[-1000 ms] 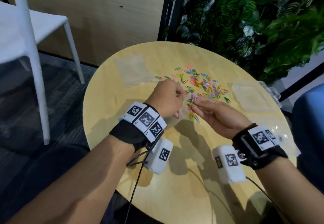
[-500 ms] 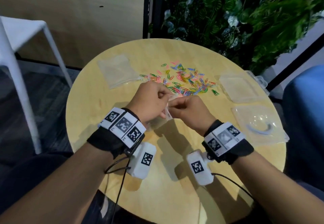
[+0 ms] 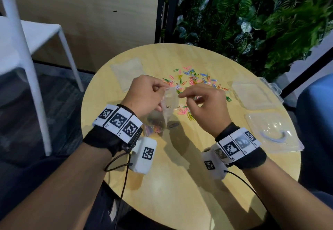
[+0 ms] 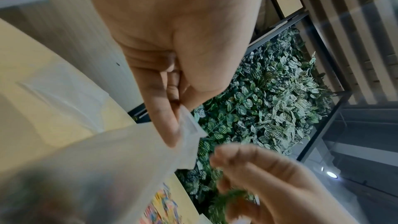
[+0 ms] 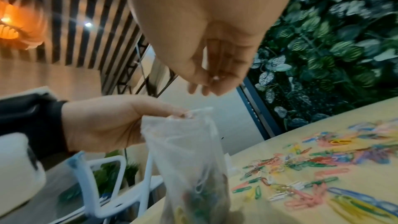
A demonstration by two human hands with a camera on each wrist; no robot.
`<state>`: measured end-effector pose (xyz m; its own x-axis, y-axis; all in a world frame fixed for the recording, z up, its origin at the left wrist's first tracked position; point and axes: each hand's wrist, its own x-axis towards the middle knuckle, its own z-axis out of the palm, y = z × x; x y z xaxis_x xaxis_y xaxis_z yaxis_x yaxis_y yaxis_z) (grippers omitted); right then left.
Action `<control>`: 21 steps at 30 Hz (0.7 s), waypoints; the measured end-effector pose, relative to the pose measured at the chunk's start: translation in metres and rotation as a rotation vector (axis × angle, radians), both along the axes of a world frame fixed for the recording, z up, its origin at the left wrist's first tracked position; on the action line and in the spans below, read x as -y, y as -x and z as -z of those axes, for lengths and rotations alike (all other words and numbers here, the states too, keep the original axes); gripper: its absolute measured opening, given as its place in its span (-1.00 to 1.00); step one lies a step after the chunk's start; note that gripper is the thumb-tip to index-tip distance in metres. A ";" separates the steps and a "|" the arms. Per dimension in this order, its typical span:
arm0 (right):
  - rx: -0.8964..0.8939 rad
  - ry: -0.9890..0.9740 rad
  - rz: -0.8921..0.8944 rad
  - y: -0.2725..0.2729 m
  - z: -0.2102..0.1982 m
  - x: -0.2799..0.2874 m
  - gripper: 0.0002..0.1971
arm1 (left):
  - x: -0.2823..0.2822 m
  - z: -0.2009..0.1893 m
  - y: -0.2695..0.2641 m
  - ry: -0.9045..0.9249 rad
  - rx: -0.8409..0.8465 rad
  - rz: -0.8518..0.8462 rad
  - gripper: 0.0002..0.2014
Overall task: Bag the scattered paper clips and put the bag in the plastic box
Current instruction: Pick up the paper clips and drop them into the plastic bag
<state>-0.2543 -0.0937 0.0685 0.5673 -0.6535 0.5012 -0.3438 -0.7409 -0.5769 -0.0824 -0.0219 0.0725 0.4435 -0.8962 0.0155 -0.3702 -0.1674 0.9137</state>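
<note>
My left hand [image 3: 162, 91] pinches the top edge of a clear plastic bag [image 3: 168, 103], which hangs upright above the round wooden table [image 3: 180, 184]. Several coloured clips [image 3: 155, 129] sit in its bottom. The pinch [image 4: 176, 125] on the bag [image 4: 107, 168] shows close up in the left wrist view. My right hand [image 3: 182, 96] hovers just right of the bag mouth, apart from it, thumb against curled fingertips [image 5: 202, 81]. Nothing plainly shows between them. Scattered paper clips [image 3: 194, 80] lie beyond both hands. The clear plastic box [image 3: 255, 96] lies open at the right.
The box's other clear half [image 3: 270, 136] lies near the table's right edge. A flat stack of spare bags [image 3: 128, 71] rests at the far left. A white chair [image 3: 27, 49] stands left of the table, a plant wall [image 3: 252, 13] behind it and a blue seat [image 3: 317, 121] to the right.
Half a second ago both hands met at the bag mouth. Now my right hand has drawn away to the right, and the left holds the bag up higher by its top edge.
</note>
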 end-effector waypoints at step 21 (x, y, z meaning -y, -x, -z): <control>-0.750 -0.284 0.375 -0.084 0.075 0.058 -0.36 | -0.049 -0.002 -0.070 0.016 0.147 -0.102 -0.82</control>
